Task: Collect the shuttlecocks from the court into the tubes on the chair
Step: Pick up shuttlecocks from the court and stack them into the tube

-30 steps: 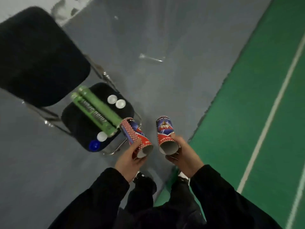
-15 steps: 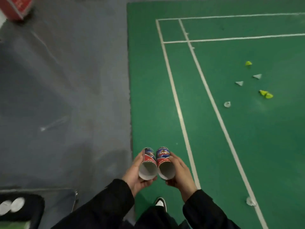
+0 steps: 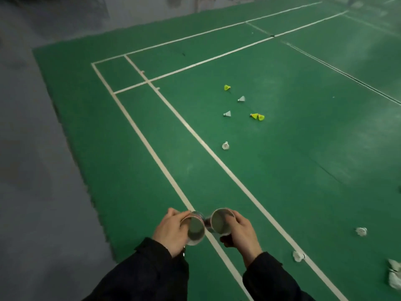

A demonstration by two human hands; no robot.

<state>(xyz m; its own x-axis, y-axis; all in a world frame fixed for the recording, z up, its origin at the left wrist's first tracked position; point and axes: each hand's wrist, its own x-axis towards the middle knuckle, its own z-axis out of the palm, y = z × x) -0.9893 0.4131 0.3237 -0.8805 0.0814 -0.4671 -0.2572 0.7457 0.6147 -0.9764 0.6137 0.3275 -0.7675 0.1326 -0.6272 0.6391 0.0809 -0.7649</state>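
Tube bodies (image 3: pixel 202 218) foreshortened, print unreadable; white shuttlecocks (image 3: pixel 393 276) cut off at near right edge; far court blurred; sleeves (image 3: pixel 147 274) cropped by near edge

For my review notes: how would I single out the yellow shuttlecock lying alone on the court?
Start at the green badminton court, where the white boundary lines cross at the far left corner. To their right lies a loose cluster of shuttlecocks. The lone yellow plastic shuttlecock is the farthest one; the other yellows form a touching pair.

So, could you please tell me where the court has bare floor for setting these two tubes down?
Bare green lies just ahead, between the inner white line and the lone white shuttlecock. Crowded: the yellow-and-white cluster beyond and the crumpled white ones at right.
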